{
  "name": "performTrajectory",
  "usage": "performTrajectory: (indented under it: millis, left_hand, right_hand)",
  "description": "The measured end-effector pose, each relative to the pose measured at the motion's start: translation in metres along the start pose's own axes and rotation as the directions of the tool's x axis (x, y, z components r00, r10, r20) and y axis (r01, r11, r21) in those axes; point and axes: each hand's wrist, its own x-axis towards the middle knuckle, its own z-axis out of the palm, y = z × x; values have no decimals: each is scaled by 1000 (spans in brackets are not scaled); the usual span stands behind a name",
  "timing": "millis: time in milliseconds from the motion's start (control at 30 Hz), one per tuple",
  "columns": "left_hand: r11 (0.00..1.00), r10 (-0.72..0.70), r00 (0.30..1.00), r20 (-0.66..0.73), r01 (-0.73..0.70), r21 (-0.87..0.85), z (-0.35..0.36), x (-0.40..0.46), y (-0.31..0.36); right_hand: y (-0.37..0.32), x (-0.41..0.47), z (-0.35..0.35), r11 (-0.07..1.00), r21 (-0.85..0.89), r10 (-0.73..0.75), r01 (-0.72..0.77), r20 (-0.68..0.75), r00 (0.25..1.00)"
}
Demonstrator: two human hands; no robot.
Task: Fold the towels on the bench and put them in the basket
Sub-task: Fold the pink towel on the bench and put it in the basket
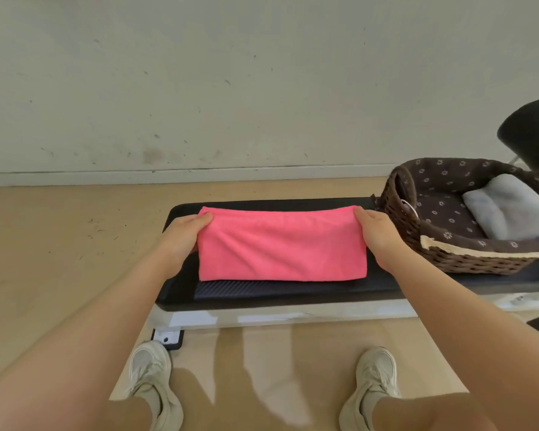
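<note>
A pink towel [280, 244], folded into a wide rectangle, lies across the left end of the black padded bench [293, 293]. My left hand [184, 234] pinches the towel's far left corner. My right hand [378, 233] pinches its far right corner. Under the pink towel's near edge a dark towel [262, 289] shows as a flat strip. A brown wicker basket [467, 259] with a flower-print lining stands on the bench to the right. A folded grey towel [507, 208] lies inside it.
A pale wall rises behind the bench, above a tan floor. A black chair [532, 132] stands at the far right behind the basket. My two feet in light shoes [153, 377] stand in front of the bench.
</note>
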Motion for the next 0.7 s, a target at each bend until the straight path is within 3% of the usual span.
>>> performTrajectory:
  millis: [167,233,300,367,533,700]
  left_hand:
    - [997,-25,1000,-16,26,69,15,44,-4]
    - [955,29,997,-70,-7,297,21,54,-8]
    - [843,124,984,-126,-37,537,26,62,-11]
    - [760,180,972,-153,-39,649,32,64,-13]
    - [665,233,949,-214,5,747,35,68,-20]
    - [603,280,944,-176,-30,797,33,73,-22]
  right_hand:
    - [7,39,16,984,-175,-42,35,-37,998]
    - [11,47,20,966,-258,-21,8,-46,999]
    - [14,52,25,937,-348,-39,13,-68,997]
    - [17,54,30,912,-409,-62,19,-91,994]
    - [18,57,38,864,-503,-88,12,-129,988]
    - [17,64,42,816,-577,-74,-26,-148,986]
